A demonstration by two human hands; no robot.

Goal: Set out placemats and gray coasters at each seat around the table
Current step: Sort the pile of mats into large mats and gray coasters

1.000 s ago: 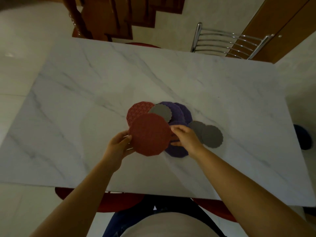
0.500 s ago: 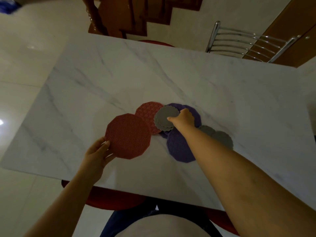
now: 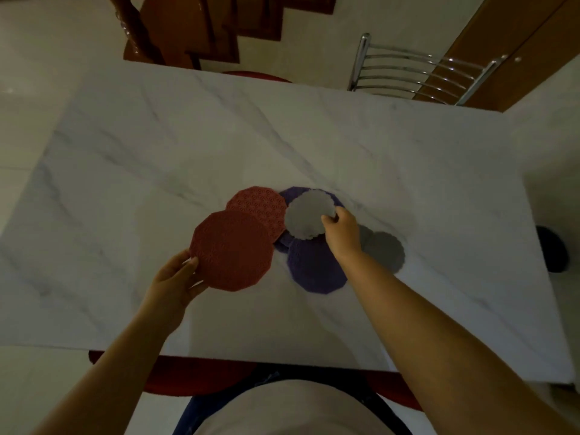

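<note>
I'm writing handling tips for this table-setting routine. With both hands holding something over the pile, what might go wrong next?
1. The right hand pinches the gray coaster only at its edge; it may slip and drop onto the purple placemats.
2. The left hand holds the red placemat by one rim, so it may sag or brush the second red placemat and shift the pile.
3. The forearm crosses the remaining gray coasters and may nudge them.
</note>
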